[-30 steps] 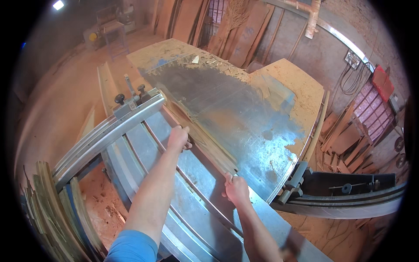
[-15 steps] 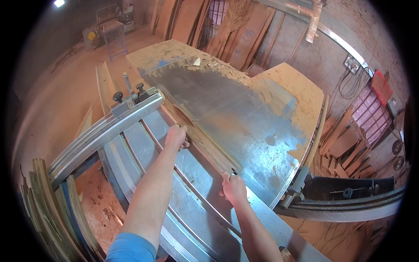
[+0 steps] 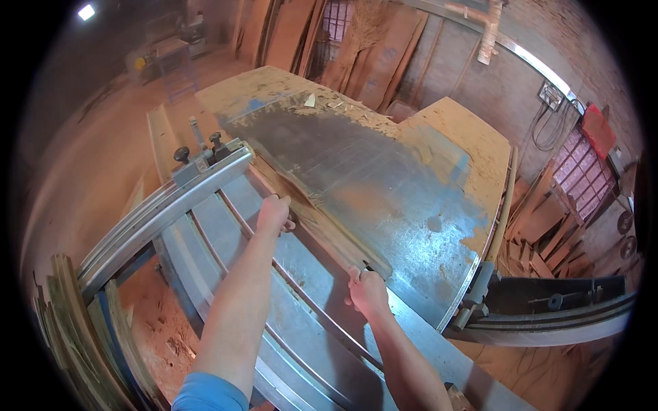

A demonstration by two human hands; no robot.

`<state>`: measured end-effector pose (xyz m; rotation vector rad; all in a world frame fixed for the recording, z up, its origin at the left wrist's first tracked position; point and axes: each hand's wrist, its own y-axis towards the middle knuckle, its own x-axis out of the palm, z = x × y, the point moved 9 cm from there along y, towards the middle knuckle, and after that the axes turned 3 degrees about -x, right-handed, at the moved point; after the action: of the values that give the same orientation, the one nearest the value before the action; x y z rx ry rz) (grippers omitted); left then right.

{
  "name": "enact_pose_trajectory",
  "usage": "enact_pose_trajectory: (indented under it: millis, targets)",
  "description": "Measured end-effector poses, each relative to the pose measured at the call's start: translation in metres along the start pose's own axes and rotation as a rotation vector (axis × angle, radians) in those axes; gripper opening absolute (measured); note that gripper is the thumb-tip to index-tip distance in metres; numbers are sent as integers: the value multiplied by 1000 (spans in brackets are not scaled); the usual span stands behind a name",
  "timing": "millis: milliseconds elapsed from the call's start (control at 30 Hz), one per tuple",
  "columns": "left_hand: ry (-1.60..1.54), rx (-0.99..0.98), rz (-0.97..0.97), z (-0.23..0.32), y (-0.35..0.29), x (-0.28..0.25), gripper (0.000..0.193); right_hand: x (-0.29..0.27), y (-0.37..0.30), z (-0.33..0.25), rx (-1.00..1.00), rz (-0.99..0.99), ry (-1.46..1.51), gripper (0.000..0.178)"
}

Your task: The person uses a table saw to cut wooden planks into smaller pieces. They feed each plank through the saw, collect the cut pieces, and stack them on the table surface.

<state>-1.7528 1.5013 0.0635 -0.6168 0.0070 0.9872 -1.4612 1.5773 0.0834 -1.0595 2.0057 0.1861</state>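
Observation:
A long, narrow wooden board (image 3: 317, 218) with a rough, cracked face lies slantwise on the sliding table (image 3: 308, 255) of a panel saw. Its far end meets the metal crosscut fence (image 3: 205, 185). My left hand (image 3: 275, 215) is closed, fingers curled over the board's near-side edge around its middle. Closer to me, my right hand (image 3: 367, 293) grips the same edge by the board's near end, thumb pressed up to it. A small dark piece (image 3: 368, 266) shows just beyond the right fingers; what it is I cannot make out. Both palms are hidden.
Beyond the board spreads the saw's steel top (image 3: 384, 175), with sawdust and offcuts along its far side. Black clamp knobs (image 3: 216, 139) stand on the fence. Wooden strips (image 3: 86, 335) are stacked at the lower left. A metal rail (image 3: 548, 330) runs out at the right.
The view has shifted slightly, and the steel top's near corner sits a little further right and lower. Both hands keep their hold on the board in about the same places.

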Motion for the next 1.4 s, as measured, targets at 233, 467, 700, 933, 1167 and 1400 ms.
enact_pose_trajectory:
  millis: [233,467,700,933,1167,1400]
  targets:
    - [58,-26,-3,4,7,-10,38,8,13,-9,-62,31,-125,37]
    - [41,-39,-15,2,28,-19,35,9,21,-17,60,29,15,51]
    - [5,-29,-22,6,39,-24,32,12,30,-24,125,36,34,55]
    - [7,-25,-21,7,55,-37,33,21,45,-35,46,94,-16,56]
    - [6,-38,-11,9,68,-45,31,24,53,-44,159,90,-10,58]
    - [13,-41,-16,17,83,-54,31,30,67,-55,110,194,-121,58]
